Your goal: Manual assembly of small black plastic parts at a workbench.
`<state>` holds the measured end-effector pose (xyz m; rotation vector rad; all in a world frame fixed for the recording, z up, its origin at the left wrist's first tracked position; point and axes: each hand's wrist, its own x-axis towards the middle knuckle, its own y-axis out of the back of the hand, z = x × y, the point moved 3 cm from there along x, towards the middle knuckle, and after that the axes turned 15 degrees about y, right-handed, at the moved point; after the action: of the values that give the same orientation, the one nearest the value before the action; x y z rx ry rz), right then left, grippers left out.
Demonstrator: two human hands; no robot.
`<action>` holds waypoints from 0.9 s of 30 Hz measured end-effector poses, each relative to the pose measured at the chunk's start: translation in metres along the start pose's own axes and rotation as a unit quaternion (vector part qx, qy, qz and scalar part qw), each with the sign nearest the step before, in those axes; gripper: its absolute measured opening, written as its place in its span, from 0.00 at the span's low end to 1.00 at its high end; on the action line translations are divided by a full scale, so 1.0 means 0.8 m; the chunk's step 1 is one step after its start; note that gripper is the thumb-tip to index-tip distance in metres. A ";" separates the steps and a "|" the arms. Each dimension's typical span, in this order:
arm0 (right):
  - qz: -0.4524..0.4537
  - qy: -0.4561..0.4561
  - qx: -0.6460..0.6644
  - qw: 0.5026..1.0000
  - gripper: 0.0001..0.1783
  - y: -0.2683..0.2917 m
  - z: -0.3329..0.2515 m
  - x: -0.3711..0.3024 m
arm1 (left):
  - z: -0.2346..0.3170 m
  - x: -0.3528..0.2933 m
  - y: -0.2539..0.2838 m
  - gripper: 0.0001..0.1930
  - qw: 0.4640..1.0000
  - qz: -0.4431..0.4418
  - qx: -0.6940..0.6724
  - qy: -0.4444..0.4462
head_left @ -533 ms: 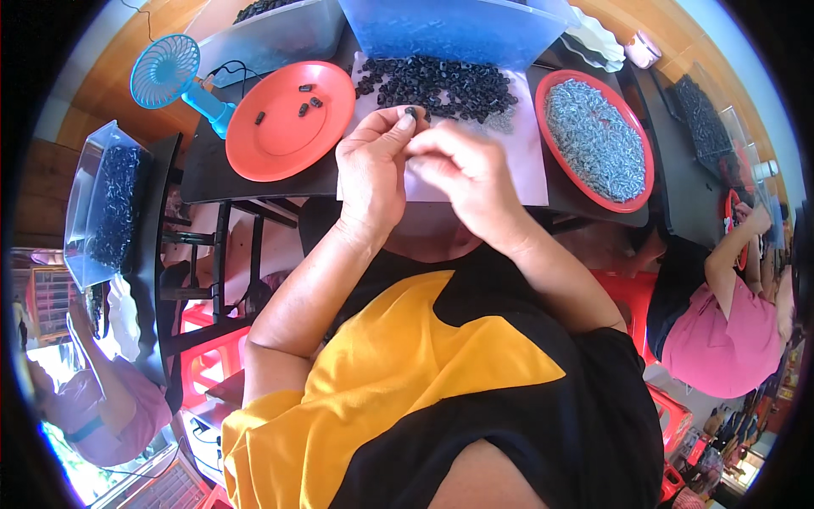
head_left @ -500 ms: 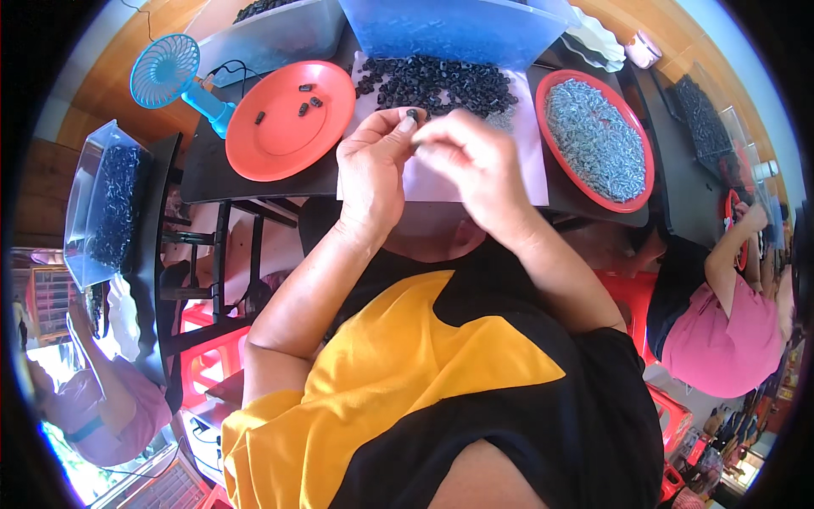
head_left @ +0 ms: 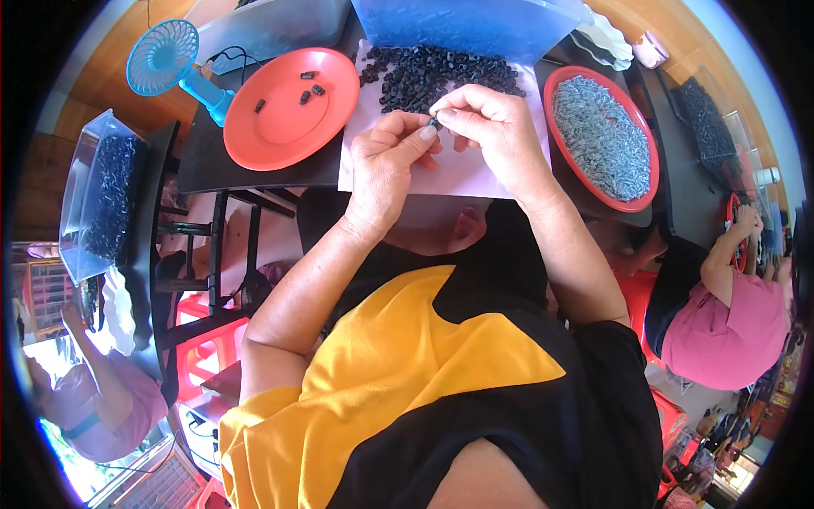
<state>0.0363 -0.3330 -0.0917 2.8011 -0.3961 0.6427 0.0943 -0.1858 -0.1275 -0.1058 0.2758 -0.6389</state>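
Over the white sheet, my left hand pinches a small black plastic part between thumb and fingertips. My right hand meets it there, thumb and forefinger pressed together at the part's upper end; whatever lies between those fingertips is too small to name. Just beyond both hands spreads a pile of similar black parts. To the left, several black pieces lie on a round red-orange plate. To the right, a red oval tray is filled with small silvery metal pieces that look like screws.
A blue handheld fan stands left of the plate. Behind the pile is a large translucent bin. Another clear bin of dark parts stands far left. Co-workers sit at the left and right.
My right hand has moved from a blurred motion beside the part to a steady pinch at it. My left hand has shifted slightly right, still holding the part.
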 end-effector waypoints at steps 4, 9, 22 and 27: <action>-0.028 -0.038 -0.002 0.999 0.08 0.005 0.003 0.000 | 0.001 -0.003 -0.001 0.08 1.000 -0.001 0.029 -0.011; -0.010 -0.066 0.036 0.997 0.07 0.002 -0.001 -0.006 | 0.004 -0.007 -0.002 0.08 0.999 0.002 0.047 -0.019; 0.048 0.085 -0.004 0.995 0.07 -0.006 0.007 -0.012 | 0.003 -0.011 -0.004 0.07 0.999 0.008 0.046 0.003; 0.012 0.236 -0.173 0.956 0.11 -0.009 -0.013 -0.013 | 0.007 -0.012 -0.009 0.06 0.997 0.045 0.056 0.009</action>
<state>0.0259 -0.3210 -0.0883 2.2253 -0.3997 1.0950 0.0839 -0.1858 -0.1188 0.0187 0.2597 -0.5650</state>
